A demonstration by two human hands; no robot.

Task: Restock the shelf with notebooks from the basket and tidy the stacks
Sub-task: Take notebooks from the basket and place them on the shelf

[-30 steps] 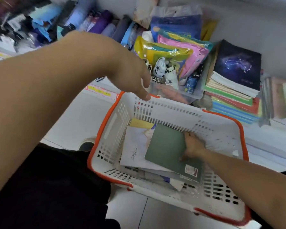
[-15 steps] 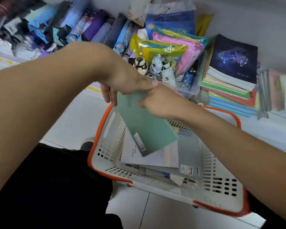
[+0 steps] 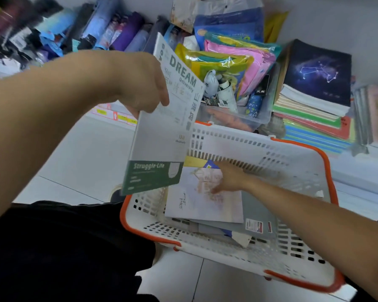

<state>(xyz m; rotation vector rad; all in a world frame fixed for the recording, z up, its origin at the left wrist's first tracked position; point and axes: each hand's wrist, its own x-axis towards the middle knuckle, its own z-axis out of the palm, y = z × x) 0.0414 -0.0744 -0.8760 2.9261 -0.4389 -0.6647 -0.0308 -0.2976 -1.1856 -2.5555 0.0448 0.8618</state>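
Since half a second ago we've passed the white-and-green "DREAM" softcover notebook [image 3: 162, 127] fully to our left hand [image 3: 143, 88], fingers clamped on its edge, held above the white orange-rimmed plastic basket [image 3: 260, 149]. Our right hand [image 3: 229, 178] is back down, fingers spread flat on the pale illustrated notebook [image 3: 196, 205] inside. Thin, light, floppy, glossy cover; grip the spine edge. Beyond, the shelf's stack of notebooks under a dark constellation cover [image 3: 314, 99].
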